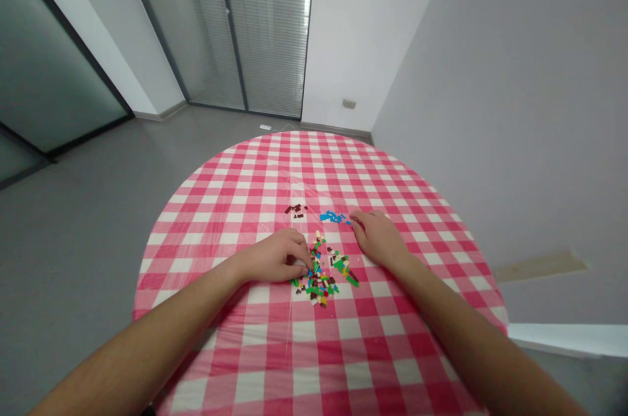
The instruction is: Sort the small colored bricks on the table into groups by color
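A mixed pile of small toy building bricks (318,286) in green, brown, white, yellow, red and blue lies on the table. At its left edge is my left hand (282,258), thumb and fingers bent together in a pinch among the pieces; whatever is between the fingertips is too small to make out. My right hand (377,237) rests beside a group of blue bricks (332,216), its fingers curled and closed. A blue piece lies right by those fingertips, and whether they grip it is hidden. Farther left sits a small group of dark brown bricks (296,210).
The round table has a red-and-white checked cloth (304,370) under a clear, wrinkled cover. Beyond its far edge, a white power strip (265,127) lies on the grey floor. A wall (515,108) rises at the right, and glass partitions (265,23) stand behind.
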